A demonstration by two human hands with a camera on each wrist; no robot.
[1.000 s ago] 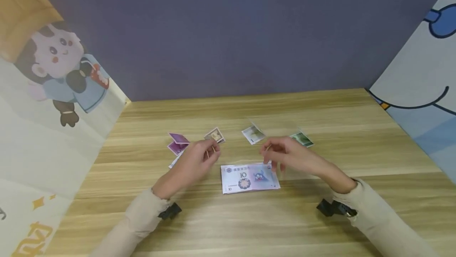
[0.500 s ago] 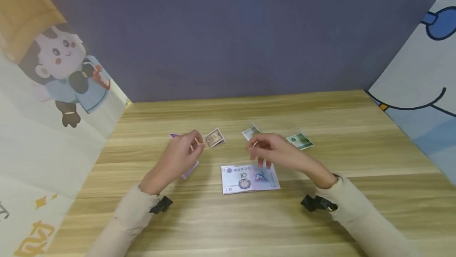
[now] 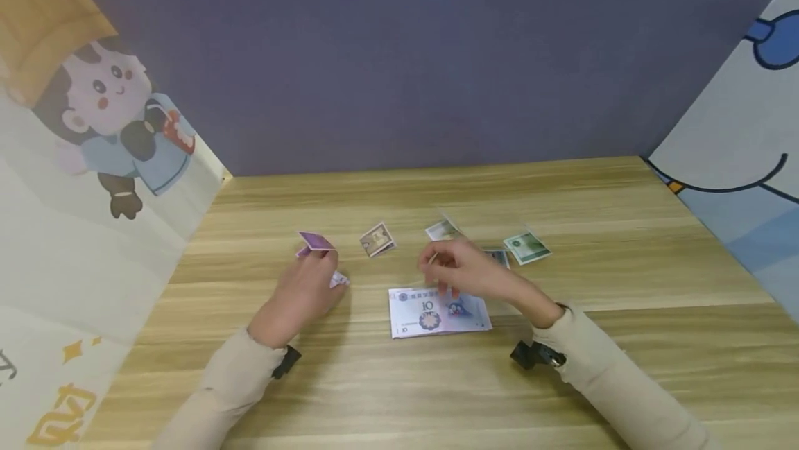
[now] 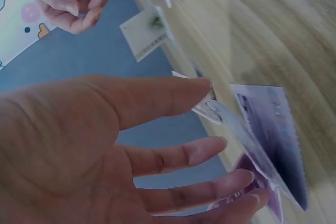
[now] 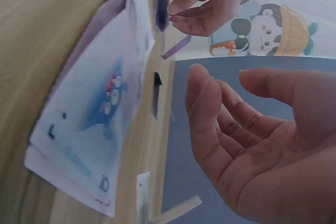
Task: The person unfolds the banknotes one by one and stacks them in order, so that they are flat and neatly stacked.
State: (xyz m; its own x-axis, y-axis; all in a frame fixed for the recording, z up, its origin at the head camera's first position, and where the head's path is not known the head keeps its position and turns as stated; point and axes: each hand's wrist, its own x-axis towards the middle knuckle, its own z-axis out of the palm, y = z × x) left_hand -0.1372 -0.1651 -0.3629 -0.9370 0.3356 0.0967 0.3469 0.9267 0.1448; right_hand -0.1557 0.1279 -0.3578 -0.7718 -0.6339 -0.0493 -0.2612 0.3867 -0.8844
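My left hand (image 3: 299, 290) is down at a folded pale purple banknote (image 3: 339, 279) on the left of the table. In the left wrist view its thumb and fingers stand apart, with fingertips right at the folded note (image 4: 278, 140). Just behind lies a folded deep purple banknote (image 3: 317, 240), partly covered by that hand. My right hand (image 3: 465, 268), fingers loosely curled and holding nothing, hovers over the back edge of several stacked play banknotes (image 3: 415, 318) printed with 10. The right wrist view shows a gap between its thumb and fingers.
Behind the stack, a row of folded banknotes stands on the wooden table (image 3: 387, 394): a brown one (image 3: 377, 240), a grey-olive one (image 3: 442, 229) and a green one (image 3: 528, 247). A bluish note (image 3: 499, 257) shows partly behind the right hand. A dark panel (image 3: 424, 62) closes the back.
My left hand has moved left and down to the pale purple note. My right hand has shifted left over the stack, uncovering the green note and part of the bluish one.
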